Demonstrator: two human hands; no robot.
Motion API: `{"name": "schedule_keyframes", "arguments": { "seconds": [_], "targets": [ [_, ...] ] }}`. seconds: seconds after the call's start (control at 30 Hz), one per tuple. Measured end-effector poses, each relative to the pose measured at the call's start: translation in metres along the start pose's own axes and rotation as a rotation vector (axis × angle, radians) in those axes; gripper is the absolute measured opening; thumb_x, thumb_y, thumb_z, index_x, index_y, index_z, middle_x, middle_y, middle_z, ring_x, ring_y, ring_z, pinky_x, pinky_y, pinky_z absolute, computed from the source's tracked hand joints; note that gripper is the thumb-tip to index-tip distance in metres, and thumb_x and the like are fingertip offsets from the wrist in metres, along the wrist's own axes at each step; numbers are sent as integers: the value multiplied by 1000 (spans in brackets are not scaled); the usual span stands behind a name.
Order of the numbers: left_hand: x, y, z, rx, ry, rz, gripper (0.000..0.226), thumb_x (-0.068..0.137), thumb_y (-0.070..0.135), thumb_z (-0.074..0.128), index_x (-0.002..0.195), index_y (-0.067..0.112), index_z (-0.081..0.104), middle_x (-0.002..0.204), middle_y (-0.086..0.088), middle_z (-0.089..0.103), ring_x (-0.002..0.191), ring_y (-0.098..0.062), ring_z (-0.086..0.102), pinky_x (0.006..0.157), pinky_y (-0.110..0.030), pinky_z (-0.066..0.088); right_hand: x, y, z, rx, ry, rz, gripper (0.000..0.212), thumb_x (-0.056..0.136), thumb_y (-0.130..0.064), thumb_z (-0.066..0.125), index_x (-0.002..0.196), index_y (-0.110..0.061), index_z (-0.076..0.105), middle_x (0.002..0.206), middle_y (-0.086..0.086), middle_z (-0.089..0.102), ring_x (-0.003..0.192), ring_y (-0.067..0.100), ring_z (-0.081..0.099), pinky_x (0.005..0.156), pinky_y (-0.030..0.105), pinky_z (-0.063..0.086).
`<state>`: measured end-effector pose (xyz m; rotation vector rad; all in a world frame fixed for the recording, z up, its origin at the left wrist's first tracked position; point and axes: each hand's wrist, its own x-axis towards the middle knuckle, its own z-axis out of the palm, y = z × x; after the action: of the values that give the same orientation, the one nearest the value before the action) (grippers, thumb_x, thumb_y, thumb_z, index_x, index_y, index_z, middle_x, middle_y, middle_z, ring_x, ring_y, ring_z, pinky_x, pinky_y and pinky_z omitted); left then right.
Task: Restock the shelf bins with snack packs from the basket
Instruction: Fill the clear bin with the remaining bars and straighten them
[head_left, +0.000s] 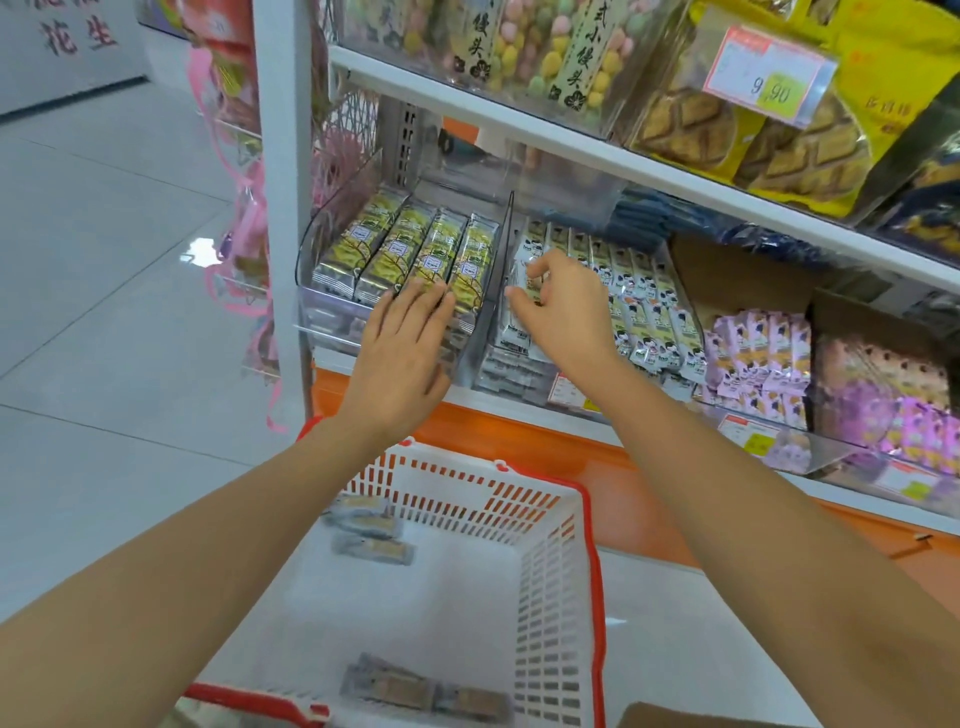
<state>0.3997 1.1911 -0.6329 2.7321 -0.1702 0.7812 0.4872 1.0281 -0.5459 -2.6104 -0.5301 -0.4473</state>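
A clear left shelf bin (332, 228) holds rows of yellow-green snack packs (415, 249). My left hand (405, 353) lies flat with straight fingers on the front ends of these packs. The neighbouring bin (675, 291) to the right holds white snack packs (639, 296). My right hand (561, 306) pinches one white pack (514, 332) at that bin's left side, just past the clear divider (501, 260). Below, a white basket with a red rim (592, 519) holds a few grey snack packs (371, 530), with more packs (426, 691) at its near end.
The upper shelf (571, 140) carries jars of coloured balls and yellow cookie bags with a price tag (769, 78). Purple snack packs (763, 358) fill the bin further right. A white upright post (283, 182) and pink hanging bags (239, 208) stand to the left. Tiled floor lies beyond.
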Motion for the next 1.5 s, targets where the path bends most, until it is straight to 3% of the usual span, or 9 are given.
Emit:
{"name": "schedule_keyframes", "arguments": {
  "seconds": [0.1,0.23,0.47,0.57,0.73,0.8,0.9,1.2,1.5],
  "targets": [
    [-16,-4,-6,-22,68,0,65,82,16,49,146,8,39,148,-12,41,142,-29,28,115,-48,21,-30,-10,1,209,42,-161,12,91,-25,62,101,-18,61,75,-8,52,70,9,51,67,26,42],
    [-50,-19,-2,19,69,-24,62,79,12,53,140,7,46,134,-15,48,124,-34,41,101,-45,29,-78,-18,30,360,-142,-334,13,90,-18,61,102,-18,64,80,-8,51,70,2,46,66,22,40],
    [-122,-65,24,76,-260,-230,61,76,9,75,132,3,53,135,-21,52,125,-42,49,102,-57,37,-146,6,127,280,-494,-157,20,92,-24,63,112,-21,62,98,-7,57,82,6,51,72,20,43],
    [-149,-83,37,88,-402,-331,66,86,16,69,145,3,41,150,-21,41,138,-42,37,111,-59,31,-168,23,168,213,-622,-66,21,93,-27,62,112,-21,60,109,-2,62,92,11,57,84,27,51],
    [-184,-108,63,74,-578,-409,73,101,26,44,153,14,-6,164,-6,-3,152,-26,3,123,-45,12,-193,51,225,129,-748,39,28,92,-34,63,118,-23,58,122,-3,60,106,16,59,95,29,49],
    [-194,-117,70,53,-574,-380,81,97,21,53,151,15,-7,163,-6,0,151,-28,11,120,-48,23,-199,60,244,92,-783,53,28,92,-33,63,117,-23,57,123,-3,59,110,18,58,95,31,49],
    [-201,-123,75,8,-546,-367,82,91,16,62,155,7,13,162,-11,13,148,-33,22,112,-53,37,-204,70,272,47,-822,60,31,93,-33,62,121,-21,56,128,0,57,114,19,56,96,34,50],
    [-204,-122,83,46,-479,-352,67,98,25,45,156,6,17,163,-10,14,149,-27,19,118,-42,26,-215,84,343,-98,-971,56,42,94,-32,58,130,-14,48,128,8,53,119,26,48,87,36,47],
    [-203,-121,83,52,-509,-366,66,100,28,42,156,8,13,164,-9,12,150,-26,18,115,-48,34,-220,85,358,-145,-934,64,37,88,-25,62,122,-12,57,121,8,54,112,25,49,80,35,48]
  ]
}}
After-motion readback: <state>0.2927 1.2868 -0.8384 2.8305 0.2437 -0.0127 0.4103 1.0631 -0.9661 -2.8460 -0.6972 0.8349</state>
